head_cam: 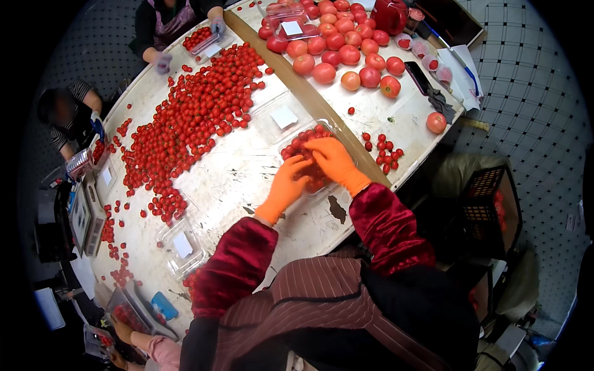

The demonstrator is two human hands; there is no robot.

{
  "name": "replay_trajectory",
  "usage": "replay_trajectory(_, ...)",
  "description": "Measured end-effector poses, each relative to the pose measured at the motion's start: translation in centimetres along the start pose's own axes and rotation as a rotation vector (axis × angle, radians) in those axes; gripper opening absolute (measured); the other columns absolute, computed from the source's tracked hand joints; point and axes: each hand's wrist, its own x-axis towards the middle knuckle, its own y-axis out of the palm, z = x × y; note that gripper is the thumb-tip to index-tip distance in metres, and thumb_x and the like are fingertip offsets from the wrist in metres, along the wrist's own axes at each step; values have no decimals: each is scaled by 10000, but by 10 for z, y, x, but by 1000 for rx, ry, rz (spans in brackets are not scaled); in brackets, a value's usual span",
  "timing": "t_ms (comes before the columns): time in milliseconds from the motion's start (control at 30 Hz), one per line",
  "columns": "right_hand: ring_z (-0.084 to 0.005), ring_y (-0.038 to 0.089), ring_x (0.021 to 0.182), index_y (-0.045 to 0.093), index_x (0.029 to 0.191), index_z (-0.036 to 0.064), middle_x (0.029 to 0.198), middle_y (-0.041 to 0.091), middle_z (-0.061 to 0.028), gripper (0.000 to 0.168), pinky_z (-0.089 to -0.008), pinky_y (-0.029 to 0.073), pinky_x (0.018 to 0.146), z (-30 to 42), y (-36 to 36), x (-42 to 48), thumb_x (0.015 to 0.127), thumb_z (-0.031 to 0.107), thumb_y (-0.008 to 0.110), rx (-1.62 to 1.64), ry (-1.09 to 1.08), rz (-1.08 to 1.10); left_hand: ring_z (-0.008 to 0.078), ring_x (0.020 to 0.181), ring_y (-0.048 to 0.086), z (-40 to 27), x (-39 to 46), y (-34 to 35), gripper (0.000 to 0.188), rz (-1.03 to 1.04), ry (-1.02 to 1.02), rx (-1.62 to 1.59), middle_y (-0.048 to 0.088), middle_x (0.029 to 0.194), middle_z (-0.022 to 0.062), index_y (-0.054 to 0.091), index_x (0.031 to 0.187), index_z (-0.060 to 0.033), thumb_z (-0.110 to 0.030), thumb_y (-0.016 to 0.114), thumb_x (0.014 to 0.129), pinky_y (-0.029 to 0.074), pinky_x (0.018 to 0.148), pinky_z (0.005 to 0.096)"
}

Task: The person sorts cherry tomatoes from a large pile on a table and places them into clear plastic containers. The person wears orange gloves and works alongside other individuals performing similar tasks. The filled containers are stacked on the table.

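A clear plastic clamshell box (341, 191) full of cherry tomatoes (312, 134) lies before me. Its lid (267, 119), bearing a white label, is folded back flat on the table. Both my hands wear orange gloves. My left hand (284, 188) is at the box's near left side, thumb and fingers apart over the tomatoes. From the right, my right hand (335, 162) reaches over the box with its fingertips down at the tomatoes. Whether it pinches one is hidden. To the left spreads a large heap of loose cherry tomatoes (195, 120).
A brown divider strip (306, 88) crosses the white table (227, 185). Beyond it lie large tomatoes (349, 54), a phone (417, 78) and several cherry tomatoes (387, 153). Another clamshell (188, 246) is at left. Other people's hands (162, 62) are at the table's far and left edges.
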Motion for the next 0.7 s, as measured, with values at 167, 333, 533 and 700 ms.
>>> replay_trajectory(167, -256, 628, 1046, 674, 1145, 45, 1081, 679, -125, 250, -333, 471, 918, -19, -46, 8, 929, 121, 574, 39, 236, -203, 153, 992, 618, 20, -9, -37, 292, -259, -384, -246, 636, 1164, 63, 667, 1199, -45, -136, 631, 924, 519, 785, 263)
replay_trajectory(333, -356, 627, 1020, 676, 1136, 83, 1063, 680, -171, 361, -421, 498, 873, -43, -55, -12, 920, 333, 531, -232, 593, 37, 151, 885, 605, 51, 11, -41, 496, -287, -669, -595, 628, 1108, 84, 569, 1272, 13, -328, 648, 921, 516, 788, 288)
replay_trajectory(533, -283, 670, 954, 653, 1115, 34, 1037, 696, -149, 326, -366, 507, 832, -84, -23, -44, 913, 283, 595, -75, 555, -3, 180, 678, 588, 96, 59, -29, 378, -98, -759, -703, 616, 819, 45, 658, 930, -70, -444, 609, 926, 494, 601, 302)
replay_trajectory(700, -96, 547, 787, 611, 1140, -16, 899, 627, -22, 248, -250, 462, 695, -69, -22, -51, 929, 110, 635, 194, 670, 16, 184, 797, 625, 64, 47, 0, 291, -393, -574, -413, 713, 885, 67, 716, 1013, -25, -281, 599, 937, 494, 765, 329)
